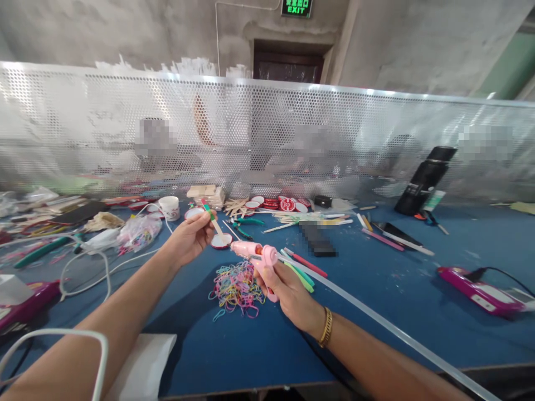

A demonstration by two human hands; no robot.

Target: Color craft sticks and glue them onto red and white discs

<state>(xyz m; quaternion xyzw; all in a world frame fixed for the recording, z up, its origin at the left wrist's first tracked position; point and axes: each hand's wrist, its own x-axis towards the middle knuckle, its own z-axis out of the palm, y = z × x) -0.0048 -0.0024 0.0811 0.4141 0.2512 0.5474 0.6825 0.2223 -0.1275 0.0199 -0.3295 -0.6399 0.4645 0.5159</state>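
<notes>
Pinched in the fingers of my left hand [193,236] is a flat wooden craft stick [216,225], its upper part coloured green and red. Its lower end overlaps a round white disc with a red rim [221,240]; whether they touch I cannot tell. My right hand [290,289] is wrapped round the handle of a pink glue gun [253,252], whose nozzle points left, close to the disc. A long translucent glue stick [368,312] runs out of the gun's back. Below the gun lies a pile of colourful rubber bands [236,289].
Green-handled pliers [246,227], a dark phone-like slab [317,239] and coloured markers [307,262] lie beyond my hands. A paper cup [169,208] stands left, a black bottle [426,179] right. White cable [104,273] loops at left. A perforated metal screen [284,133] borders the table's back.
</notes>
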